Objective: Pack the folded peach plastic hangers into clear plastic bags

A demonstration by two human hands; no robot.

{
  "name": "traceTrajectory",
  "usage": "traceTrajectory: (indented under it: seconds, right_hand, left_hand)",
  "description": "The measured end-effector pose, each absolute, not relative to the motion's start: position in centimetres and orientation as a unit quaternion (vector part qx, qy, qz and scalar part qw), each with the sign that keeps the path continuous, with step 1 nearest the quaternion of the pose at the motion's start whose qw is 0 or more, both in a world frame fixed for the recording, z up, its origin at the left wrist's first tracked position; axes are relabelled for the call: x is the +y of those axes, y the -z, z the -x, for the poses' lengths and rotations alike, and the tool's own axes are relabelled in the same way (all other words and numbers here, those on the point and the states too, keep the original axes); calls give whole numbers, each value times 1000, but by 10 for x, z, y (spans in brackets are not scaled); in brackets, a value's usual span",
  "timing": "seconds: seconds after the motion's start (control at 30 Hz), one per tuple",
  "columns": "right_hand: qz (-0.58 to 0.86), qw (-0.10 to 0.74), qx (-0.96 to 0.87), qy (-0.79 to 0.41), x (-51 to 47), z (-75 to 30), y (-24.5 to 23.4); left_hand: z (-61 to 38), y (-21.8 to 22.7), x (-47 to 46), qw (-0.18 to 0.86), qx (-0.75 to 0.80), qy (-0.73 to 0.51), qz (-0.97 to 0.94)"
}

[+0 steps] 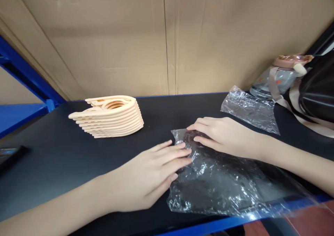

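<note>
A clear, crinkled plastic bag [224, 184] lies on the black table [65, 149] near the front edge, with something dark inside it. My left hand [151, 173] rests flat, fingers stretched out, with the fingertips on the bag's left edge. My right hand [224, 135] lies on the bag's top end, fingers extended and pressing on a dark round object under the plastic. A stack of several peach-coloured plastic pieces [109, 116] stands to the left, apart from both hands.
A second clear bag [247, 109] lies at the back right. Beyond it are a water bottle with a pink lid [281, 72] and a dark bag [318, 90]. A cardboard wall [167, 38] closes the back. A dark phone [10, 154] lies at the far left.
</note>
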State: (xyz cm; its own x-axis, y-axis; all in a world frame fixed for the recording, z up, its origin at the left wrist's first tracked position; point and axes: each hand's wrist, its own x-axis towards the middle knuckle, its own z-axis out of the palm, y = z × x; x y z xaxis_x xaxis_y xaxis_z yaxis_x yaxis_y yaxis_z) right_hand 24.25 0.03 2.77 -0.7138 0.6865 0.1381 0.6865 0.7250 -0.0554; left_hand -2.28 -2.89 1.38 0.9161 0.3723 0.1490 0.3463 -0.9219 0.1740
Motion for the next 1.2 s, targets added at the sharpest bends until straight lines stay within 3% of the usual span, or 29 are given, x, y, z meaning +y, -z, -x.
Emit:
traceTrajectory:
  seconds: [0.2, 0.37, 0.53, 0.83, 1.13, 1.2]
  right_hand:
    - [421, 163, -846, -282, 17, -246, -27]
    - [413, 142, -795, -421, 18, -240, -23]
    - [412, 204, -773, -438, 15, -232, -19]
    - [452, 338, -711, -419, 22, -231, -21]
    - [410, 321, -765, -380, 23, -232, -14]
    - [408, 310, -798, -318, 22, -234, -14]
  left_hand:
    - [14, -18, -40, 140, 134, -98, -976]
    - [10, -25, -42, 156, 131, -75, -976]
    - [9, -28, -44, 107, 114, -62, -986]
    - [10, -24, -43, 124, 115, -39, -985]
    - [10, -24, -43, 115, 147, 8, -982]
    - [13, -20, -41, 117, 165, 1, -979]
